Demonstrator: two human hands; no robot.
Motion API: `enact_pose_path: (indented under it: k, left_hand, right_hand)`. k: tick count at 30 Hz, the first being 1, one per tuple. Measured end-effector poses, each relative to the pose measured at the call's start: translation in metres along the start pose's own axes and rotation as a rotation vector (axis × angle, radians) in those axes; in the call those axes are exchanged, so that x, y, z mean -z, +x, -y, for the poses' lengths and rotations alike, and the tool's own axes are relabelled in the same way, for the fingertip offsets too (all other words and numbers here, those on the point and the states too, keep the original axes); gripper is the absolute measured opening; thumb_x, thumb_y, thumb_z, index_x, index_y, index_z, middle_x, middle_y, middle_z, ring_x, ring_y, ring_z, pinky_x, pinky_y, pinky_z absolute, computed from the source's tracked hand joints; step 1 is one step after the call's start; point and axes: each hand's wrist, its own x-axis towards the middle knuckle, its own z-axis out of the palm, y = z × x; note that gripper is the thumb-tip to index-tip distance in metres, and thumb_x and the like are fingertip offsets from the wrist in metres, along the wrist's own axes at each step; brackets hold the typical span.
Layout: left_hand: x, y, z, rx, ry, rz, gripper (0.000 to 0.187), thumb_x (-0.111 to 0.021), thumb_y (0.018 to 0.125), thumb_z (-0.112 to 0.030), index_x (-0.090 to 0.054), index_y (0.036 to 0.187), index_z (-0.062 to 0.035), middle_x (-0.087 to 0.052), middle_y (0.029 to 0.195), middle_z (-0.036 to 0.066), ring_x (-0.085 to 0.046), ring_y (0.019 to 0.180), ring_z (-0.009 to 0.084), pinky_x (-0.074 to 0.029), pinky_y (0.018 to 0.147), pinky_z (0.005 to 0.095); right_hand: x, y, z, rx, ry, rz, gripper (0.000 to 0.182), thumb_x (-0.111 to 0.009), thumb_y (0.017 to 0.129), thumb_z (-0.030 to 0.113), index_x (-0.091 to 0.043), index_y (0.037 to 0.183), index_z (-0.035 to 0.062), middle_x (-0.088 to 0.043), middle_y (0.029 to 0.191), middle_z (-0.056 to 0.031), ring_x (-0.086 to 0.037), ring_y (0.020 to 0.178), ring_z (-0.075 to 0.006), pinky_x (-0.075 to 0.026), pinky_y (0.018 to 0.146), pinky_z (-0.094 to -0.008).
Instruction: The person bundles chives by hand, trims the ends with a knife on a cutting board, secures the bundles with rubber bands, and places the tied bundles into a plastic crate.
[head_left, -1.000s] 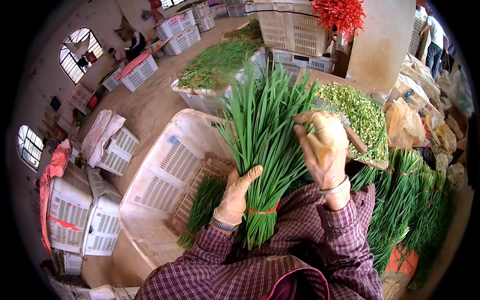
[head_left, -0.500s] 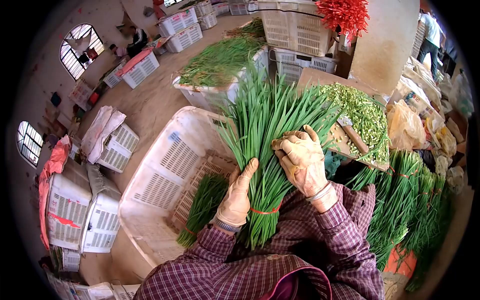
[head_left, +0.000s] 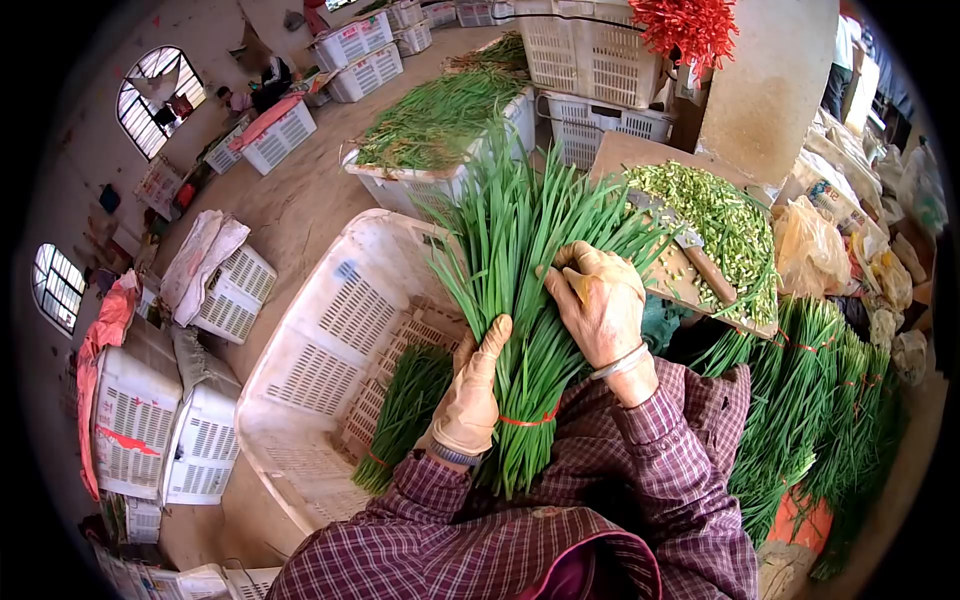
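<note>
A large bunch of garlic chives (head_left: 515, 255) stands upright in front of me, its leaves fanned out at the top. A red band (head_left: 527, 422) ties it near the lower end. My left hand (head_left: 468, 400), in a pale glove, is closed round the bunch's left side above the band, thumb in front. On the right side of the bunch, my gloved right hand (head_left: 603, 310) has its fingers curled against the leaves, pinching at some; its fingertips are partly hidden. A smaller tied bunch (head_left: 408, 410) lies in the white crate (head_left: 300, 370) at my left.
At right, a board (head_left: 685, 285) bears chopped pieces (head_left: 720, 220) and a knife (head_left: 710, 272). Several tied bunches (head_left: 800, 400) stand below it. A crate heaped with greens (head_left: 440, 120) is ahead. Plastic bags (head_left: 815, 245) pile at far right; red ties (head_left: 685, 35) hang above.
My right hand has turned slightly and shifted a little up and left over the leaves. My left hand keeps its hold on the bunch.
</note>
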Motion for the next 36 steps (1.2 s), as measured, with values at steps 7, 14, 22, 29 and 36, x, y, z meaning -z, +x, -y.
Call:
enact_pose_path:
  k: [7, 14, 22, 29, 36]
  left_hand:
    - [0.000, -0.001, 0.001, 0.013, 0.002, -0.004, 0.061, -0.068, 0.094, -0.041, -0.052, 0.139, -0.0029, -0.055, 0.134, 0.005, -0.051, 0.120, 0.0165, -0.039, 0.106, 0.0319]
    - [0.004, 0.002, 0.007, -0.053, 0.059, -0.041, 0.058, -0.069, 0.092, -0.044, -0.056, 0.136, -0.0078, -0.057, 0.130, 0.004, -0.055, 0.114, 0.0155, -0.046, 0.099, 0.0304]
    - [0.002, 0.001, 0.006, -0.015, -0.063, -0.038, 0.058, -0.071, 0.091, -0.042, -0.057, 0.134, -0.0067, -0.061, 0.125, 0.005, -0.057, 0.110, 0.0155, -0.046, 0.099, 0.0294]
    - [0.017, 0.015, 0.017, -0.093, 0.102, 0.013, 0.068, -0.068, 0.092, -0.049, -0.052, 0.139, -0.0023, -0.055, 0.135, 0.005, -0.050, 0.121, 0.0170, -0.038, 0.107, 0.0326]
    - [0.018, 0.032, 0.019, -0.235, 0.101, 0.388, 0.093, -0.093, 0.068, -0.032, -0.043, 0.141, -0.0034, -0.054, 0.127, 0.003, -0.050, 0.118, 0.0167, -0.043, 0.101, 0.0317]
  right_hand:
    - [-0.007, 0.005, 0.003, -0.095, -0.155, 0.085, 0.038, -0.074, 0.080, 0.044, -0.064, 0.087, 0.0080, -0.066, 0.076, -0.0103, -0.065, 0.078, -0.0278, -0.046, 0.075, -0.0411]
    - [-0.017, 0.003, -0.004, -0.128, -0.050, 0.042, 0.030, -0.072, 0.079, 0.036, -0.067, 0.087, 0.0076, -0.067, 0.080, -0.0103, -0.065, 0.079, -0.0286, -0.046, 0.078, -0.0410]
    - [-0.017, 0.000, -0.004, -0.077, 0.044, 0.005, 0.020, -0.070, 0.080, 0.027, -0.070, 0.081, 0.0073, -0.067, 0.086, -0.0079, -0.064, 0.082, -0.0293, -0.045, 0.080, -0.0416]
    - [-0.011, 0.007, 0.015, 0.179, -0.016, -0.056, 0.016, -0.071, 0.072, 0.011, -0.062, 0.085, 0.0119, -0.059, 0.079, -0.0086, -0.058, 0.082, -0.0316, -0.039, 0.101, -0.0476]
    - [-0.016, 0.020, 0.006, 0.322, -0.057, -0.005, 0.020, -0.067, 0.072, 0.008, -0.057, 0.088, 0.0055, -0.059, 0.079, -0.0131, -0.058, 0.082, -0.0364, -0.043, 0.100, -0.0500]
